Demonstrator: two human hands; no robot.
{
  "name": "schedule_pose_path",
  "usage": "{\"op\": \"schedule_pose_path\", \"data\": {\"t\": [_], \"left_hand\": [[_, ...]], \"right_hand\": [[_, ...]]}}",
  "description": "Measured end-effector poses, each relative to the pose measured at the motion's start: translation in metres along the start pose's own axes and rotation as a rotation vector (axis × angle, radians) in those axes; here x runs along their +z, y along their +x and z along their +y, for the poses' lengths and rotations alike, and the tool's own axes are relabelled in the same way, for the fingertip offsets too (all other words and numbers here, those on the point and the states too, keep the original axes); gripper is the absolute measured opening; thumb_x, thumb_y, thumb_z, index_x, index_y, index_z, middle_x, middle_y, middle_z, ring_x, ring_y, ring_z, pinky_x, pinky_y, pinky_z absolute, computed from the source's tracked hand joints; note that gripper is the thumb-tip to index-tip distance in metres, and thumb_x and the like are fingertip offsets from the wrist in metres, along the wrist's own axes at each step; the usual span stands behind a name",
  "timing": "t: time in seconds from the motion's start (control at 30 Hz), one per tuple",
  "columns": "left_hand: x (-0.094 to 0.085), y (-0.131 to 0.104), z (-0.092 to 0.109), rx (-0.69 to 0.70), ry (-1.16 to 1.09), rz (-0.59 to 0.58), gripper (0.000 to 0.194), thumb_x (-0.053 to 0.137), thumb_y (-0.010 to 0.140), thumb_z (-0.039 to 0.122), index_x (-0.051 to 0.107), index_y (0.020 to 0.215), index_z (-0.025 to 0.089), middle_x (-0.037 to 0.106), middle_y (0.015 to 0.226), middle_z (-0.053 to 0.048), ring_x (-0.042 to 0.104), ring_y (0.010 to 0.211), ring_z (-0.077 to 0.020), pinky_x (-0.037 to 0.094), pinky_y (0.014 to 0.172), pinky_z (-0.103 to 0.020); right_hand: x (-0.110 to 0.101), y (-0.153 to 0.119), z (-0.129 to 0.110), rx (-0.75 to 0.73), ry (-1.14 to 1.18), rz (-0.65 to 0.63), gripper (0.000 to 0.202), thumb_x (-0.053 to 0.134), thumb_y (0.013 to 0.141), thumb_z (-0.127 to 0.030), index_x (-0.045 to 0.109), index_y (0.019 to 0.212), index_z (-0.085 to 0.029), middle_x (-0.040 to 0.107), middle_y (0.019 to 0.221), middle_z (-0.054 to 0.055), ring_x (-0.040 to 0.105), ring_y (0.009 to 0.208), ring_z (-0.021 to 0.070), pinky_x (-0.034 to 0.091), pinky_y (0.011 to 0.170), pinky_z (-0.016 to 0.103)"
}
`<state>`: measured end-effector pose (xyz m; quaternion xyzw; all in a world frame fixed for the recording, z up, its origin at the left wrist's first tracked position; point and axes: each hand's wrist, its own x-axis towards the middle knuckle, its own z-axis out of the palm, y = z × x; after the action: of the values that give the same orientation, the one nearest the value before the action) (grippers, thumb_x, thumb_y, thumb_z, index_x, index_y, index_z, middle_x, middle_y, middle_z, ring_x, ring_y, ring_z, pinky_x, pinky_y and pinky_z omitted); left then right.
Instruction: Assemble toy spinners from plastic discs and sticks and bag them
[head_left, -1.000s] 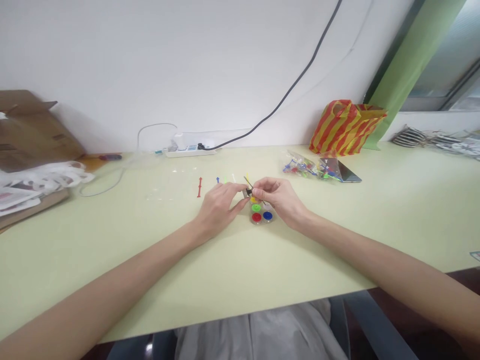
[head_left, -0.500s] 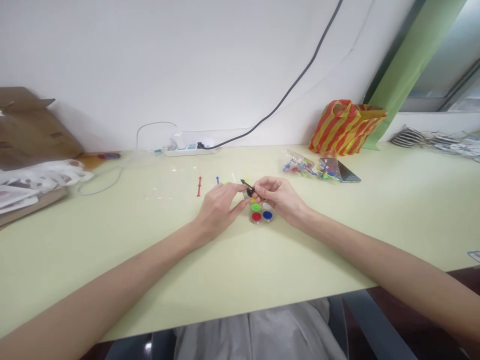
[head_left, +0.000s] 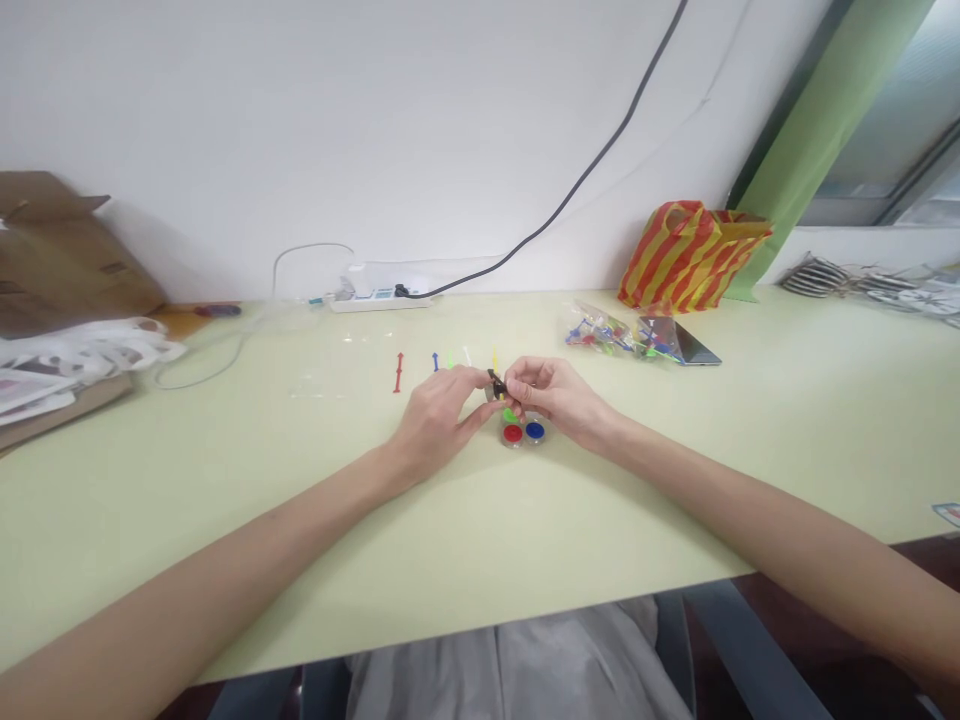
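My left hand pinches a small clear round piece with a black centre between thumb and fingers. A black arrow is held at that piece by the fingertips of my right hand. Just below the hands lie clear round pieces with a red disc, a blue disc and a partly hidden green disc. Behind my left hand are a red arrow, a blue arrow, and green, white and yellow ones, partly covered.
A plastic bag of coloured parts lies beside a dark tablet. Behind them stands a striped bag. A power strip is near the wall, and a cardboard box stands at left.
My right hand has moved slightly down and the black arrow has lowered towards the round piece. The white disc below is now hidden. My left hand keeps its hold.
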<state>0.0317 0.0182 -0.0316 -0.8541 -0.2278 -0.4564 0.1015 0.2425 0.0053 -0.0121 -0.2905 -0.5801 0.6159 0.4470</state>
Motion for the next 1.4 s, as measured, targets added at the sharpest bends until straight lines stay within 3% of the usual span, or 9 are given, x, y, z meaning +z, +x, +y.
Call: {"op": "schedule_pose_path", "data": {"t": [0.33, 0.53, 0.6, 0.7, 0.77, 0.97, 1.1, 1.4], "left_hand": [[-0.010, 0.008, 0.024, 0.037, -0.092, 0.073, 0.013, 0.069, 0.097, 0.028, 0.062, 0.105, 0.021, 0.076, 0.087, -0.003, 0.070, 0.075, -0.0168, 0.053, 0.072, -0.031], [-0.018, 0.013, 0.026, 0.039, -0.067, 0.111, 0.016, 0.070, 0.095, 0.032, 0.059, 0.091, 0.021, 0.072, 0.070, 0.002, 0.059, 0.058, -0.0128, 0.047, 0.060, -0.026], [-0.023, 0.016, 0.027, 0.116, -0.049, 0.042, 0.022, 0.068, 0.097, 0.037, 0.058, 0.086, 0.021, 0.071, 0.068, 0.002, 0.059, 0.056, -0.0124, 0.047, 0.059, -0.026], [-0.031, 0.020, 0.032, 0.351, -0.002, -0.121, 0.030, 0.065, 0.099, 0.038, 0.057, 0.076, 0.020, 0.066, 0.062, 0.002, 0.058, 0.052, -0.0110, 0.045, 0.056, -0.026], [-0.033, 0.022, 0.037, 0.438, 0.002, -0.139, 0.031, 0.066, 0.099, 0.034, 0.057, 0.073, 0.020, 0.066, 0.062, 0.001, 0.058, 0.051, -0.0105, 0.045, 0.055, -0.025], [-0.030, 0.024, 0.045, 0.255, -0.117, -0.046, 0.014, 0.066, 0.098, 0.023, 0.063, 0.084, 0.020, 0.071, 0.064, 0.002, 0.064, 0.051, -0.0102, 0.046, 0.052, -0.021], [-0.028, 0.025, 0.048, 0.197, -0.271, -0.071, 0.008, 0.067, 0.095, 0.015, 0.065, 0.088, 0.019, 0.075, 0.068, 0.002, 0.069, 0.053, -0.0090, 0.050, 0.052, -0.016], [-0.030, 0.020, 0.062, 0.067, -0.465, -0.120, 0.009, 0.067, 0.096, 0.019, 0.066, 0.087, 0.021, 0.079, 0.071, -0.001, 0.076, 0.058, -0.0148, 0.058, 0.054, -0.017]], "right_hand": [[0.009, -0.007, -0.010, -0.110, -0.127, -0.084, 0.047, 0.085, 0.075, -0.058, 0.061, 0.079, -0.017, 0.067, 0.066, 0.001, 0.064, 0.053, 0.0137, 0.052, 0.049, 0.025], [0.014, -0.010, -0.011, -0.089, -0.106, -0.129, 0.047, 0.080, 0.079, -0.059, 0.059, 0.081, -0.018, 0.067, 0.064, 0.000, 0.060, 0.049, 0.0116, 0.048, 0.046, 0.023], [0.011, -0.010, -0.013, -0.057, -0.113, -0.207, 0.046, 0.080, 0.081, -0.058, 0.060, 0.081, -0.017, 0.068, 0.064, 0.000, 0.060, 0.049, 0.0108, 0.047, 0.046, 0.022], [0.003, -0.011, -0.016, 0.047, -0.130, -0.390, 0.046, 0.082, 0.079, -0.057, 0.063, 0.080, -0.015, 0.069, 0.064, 0.001, 0.062, 0.053, 0.0109, 0.049, 0.049, 0.020], [-0.002, -0.011, -0.018, 0.110, -0.117, -0.498, 0.047, 0.083, 0.078, -0.057, 0.063, 0.081, -0.014, 0.069, 0.065, 0.002, 0.062, 0.053, 0.0111, 0.049, 0.048, 0.020], [-0.007, -0.012, -0.022, 0.133, -0.073, -0.506, 0.042, 0.082, 0.081, -0.052, 0.059, 0.081, -0.016, 0.069, 0.066, 0.001, 0.061, 0.052, 0.0104, 0.042, 0.039, 0.016], [-0.008, -0.012, -0.021, 0.209, -0.042, -0.570, 0.044, 0.082, 0.081, -0.053, 0.057, 0.079, -0.016, 0.069, 0.065, 0.002, 0.061, 0.050, 0.0106, 0.038, 0.034, 0.015], [-0.007, -0.015, -0.026, 0.370, -0.026, -0.733, 0.043, 0.082, 0.081, -0.051, 0.059, 0.082, -0.014, 0.071, 0.071, 0.005, 0.067, 0.053, 0.0137, 0.039, 0.033, 0.015]]}}
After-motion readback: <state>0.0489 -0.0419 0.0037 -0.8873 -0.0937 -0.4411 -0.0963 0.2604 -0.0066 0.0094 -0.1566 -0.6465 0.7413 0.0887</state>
